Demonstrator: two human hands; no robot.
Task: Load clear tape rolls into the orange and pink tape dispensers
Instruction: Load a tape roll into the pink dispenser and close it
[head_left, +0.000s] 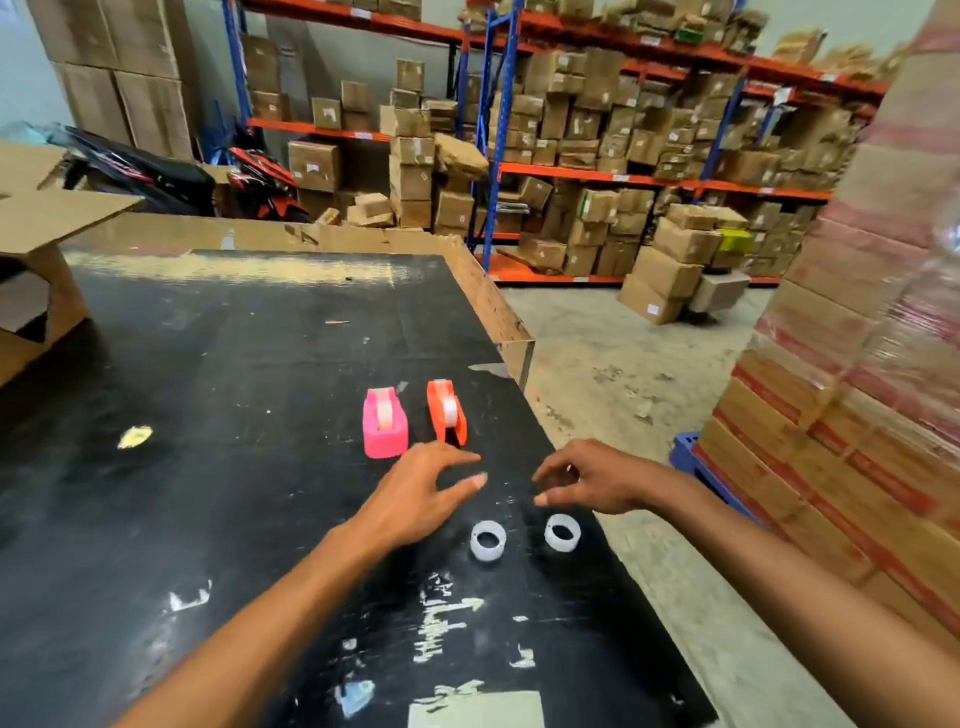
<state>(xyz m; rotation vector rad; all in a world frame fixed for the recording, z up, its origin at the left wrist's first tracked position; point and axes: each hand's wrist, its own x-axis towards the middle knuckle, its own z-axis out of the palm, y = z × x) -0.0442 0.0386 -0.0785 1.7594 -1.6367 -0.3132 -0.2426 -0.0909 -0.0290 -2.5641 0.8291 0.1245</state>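
The orange dispenser (447, 411) stands on the black counter (208, 389) with a clear roll seated in it. The pink dispenser (385, 423) sits just left of it, apart, also holding a roll. Nearer the person than the orange dispenser lie two loose clear rings, a left ring (488, 541) and a right ring (562, 532). Between dispenser and rings hover the left hand (415, 493) and right hand (597, 480), fingers spread, holding nothing. Shelving stacked with cartons (597, 130) stands beyond.
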